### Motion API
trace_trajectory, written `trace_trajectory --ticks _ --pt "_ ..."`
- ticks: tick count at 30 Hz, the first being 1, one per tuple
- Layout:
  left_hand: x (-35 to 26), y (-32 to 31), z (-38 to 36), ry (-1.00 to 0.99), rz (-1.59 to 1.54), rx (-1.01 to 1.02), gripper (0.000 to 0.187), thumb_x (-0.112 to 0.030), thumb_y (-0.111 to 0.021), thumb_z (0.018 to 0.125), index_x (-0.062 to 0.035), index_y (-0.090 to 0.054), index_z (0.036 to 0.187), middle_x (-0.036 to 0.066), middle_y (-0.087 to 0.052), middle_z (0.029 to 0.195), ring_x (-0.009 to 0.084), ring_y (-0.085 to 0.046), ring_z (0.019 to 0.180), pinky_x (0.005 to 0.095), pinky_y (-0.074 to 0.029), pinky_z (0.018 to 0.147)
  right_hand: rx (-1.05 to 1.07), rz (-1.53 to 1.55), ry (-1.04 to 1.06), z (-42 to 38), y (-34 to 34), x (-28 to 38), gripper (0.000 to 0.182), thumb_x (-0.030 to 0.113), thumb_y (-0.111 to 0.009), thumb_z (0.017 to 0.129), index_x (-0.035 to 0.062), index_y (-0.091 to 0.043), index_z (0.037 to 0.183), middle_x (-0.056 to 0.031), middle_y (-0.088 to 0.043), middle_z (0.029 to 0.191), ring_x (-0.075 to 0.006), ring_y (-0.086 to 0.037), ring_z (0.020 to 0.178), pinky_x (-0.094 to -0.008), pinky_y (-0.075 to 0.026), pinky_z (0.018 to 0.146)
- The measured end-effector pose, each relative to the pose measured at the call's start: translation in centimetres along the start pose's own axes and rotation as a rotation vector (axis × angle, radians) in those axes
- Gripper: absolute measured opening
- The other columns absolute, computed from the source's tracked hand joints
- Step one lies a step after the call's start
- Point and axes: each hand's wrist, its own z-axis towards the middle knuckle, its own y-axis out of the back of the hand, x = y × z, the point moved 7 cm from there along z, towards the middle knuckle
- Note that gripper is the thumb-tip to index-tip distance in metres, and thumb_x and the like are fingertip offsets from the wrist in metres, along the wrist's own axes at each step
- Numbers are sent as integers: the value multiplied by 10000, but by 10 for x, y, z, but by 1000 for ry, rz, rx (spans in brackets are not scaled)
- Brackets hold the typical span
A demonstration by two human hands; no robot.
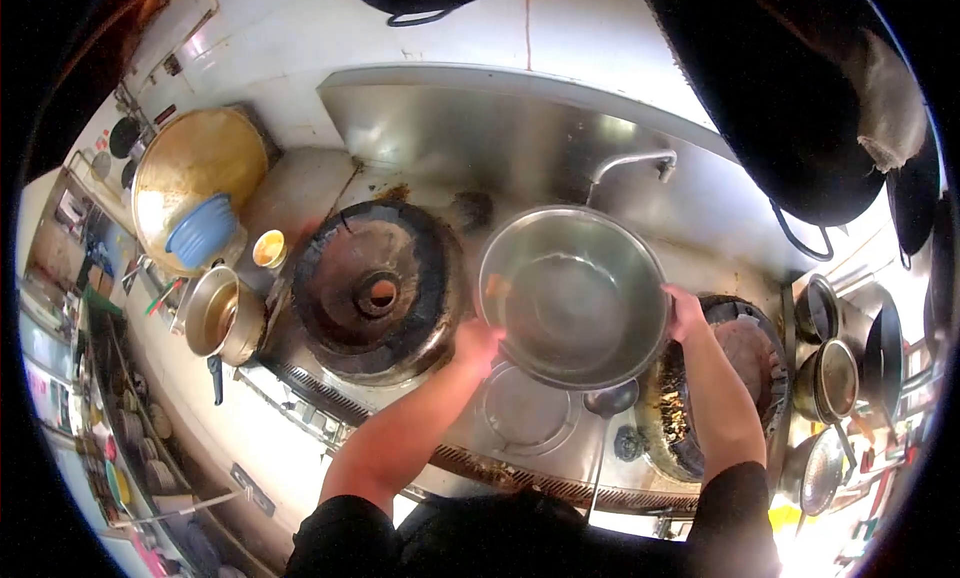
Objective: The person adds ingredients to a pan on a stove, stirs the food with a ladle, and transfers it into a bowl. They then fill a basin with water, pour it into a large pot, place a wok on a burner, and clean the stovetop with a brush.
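Observation:
A large round metal basin (575,303) is held by its rim above the middle of the stove top. Its shiny inside faces up at me, and a little liquid may lie at the bottom, though I cannot be sure. My left hand (478,344) grips the left rim, fingers closed and partly hidden by the basin. On the opposite side my right hand (684,314) clasps the right rim. Just below the basin, a ladle (611,400) rests on the steel counter beside a round lid-like disc (525,408). Behind the basin a tap (635,162) sticks out.
A wok burner (335,278) is to the left and a second burner (745,353) to the right. A cooking pot (222,318), a blue basket (203,230) and a large golden pan (165,158) are at far left. Several pans stand at right; black woks (770,98) hang above.

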Motion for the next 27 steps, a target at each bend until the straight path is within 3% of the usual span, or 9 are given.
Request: trace_trajectory --ticks 5,11,18,21,23,24,25,26,27 --pt "32 32 -34 35 -47 14 167 1 -607 676 45 -614 837 51 -559 654 133 -488 532 298 -359 456 152 20 13 -10 -38 -4 254 169 -542 817 9 -581 1009 -107 -627 940 -235 -610 837 -374 -495 747" --pt "52 79 -72 15 -160 -78 89 -8 -596 670 33 -614 748 40 -560 608 117 -490 491 299 -356 421 2 -456 221 -61 -55 -28 231 26 -594 734 3 -589 963 -72 -618 857 -190 -592 749 -322 -472 694" --pt "64 169 -130 92 -238 -68 76 -7 -587 688 11 -623 753 28 -560 623 117 -511 541 283 -396 467 105 -421 451 -112 -92 -68 172 -20 -542 682 27 -601 837 -21 -595 719 -126 -551 642 -244 -441 600" --pt "71 232 -150 70 -250 -123 103 -59 -603 687 2 -622 768 57 -583 628 144 -542 538 307 -410 470 -83 -374 457 -152 -127 -84 178 -17 -545 677 25 -604 840 -27 -602 736 -125 -549 640 -240 -437 600" --pt "36 274 -178 -427 359 -80 183 -114 -606 692 -17 -631 846 112 -615 671 188 -590 574 339 -443 514 -43 -427 457 -200 -183 -86 197 -21 -541 673 25 -605 853 -34 -611 762 -127 -549 667 -240 -436 633" --pt "29 300 -189 -425 342 -121 183 -114 -606 692 -17 -631 846 112 -615 671 188 -590 574 339 -443 514 55 -451 510 -220 -214 -87 205 -19 -544 669 26 -606 859 -42 -617 787 -132 -552 707 -249 -436 678" --pt "29 321 -194 -226 220 -68 223 -140 -604 697 -34 -630 891 133 -623 707 208 -610 623 350 -457 550 79 -493 518 -218 -224 -93 202 4 -553 669 25 -610 862 -46 -613 795 -140 -553 734 -253 -431 702" --pt "28 343 -203 -38 93 -8 264 -166 -601 701 -51 -629 936 153 -631 743 229 -629 673 360 -472 587 -117 -528 594 -213 -220 -96 208 29 -563 664 21 -597 869 -47 -601 787 -145 -552 733 -247 -427 697" --pt "14 371 -220 -47 78 -37 264 -166 -601 701 -51 -629 936 153 -631 743 229 -629 673 360 -472 587 -61 -531 586 -217 -241 -103 212 44 -557 661 23 -586 870 -44 -592 775 -144 -547 728 -248 -425 694"
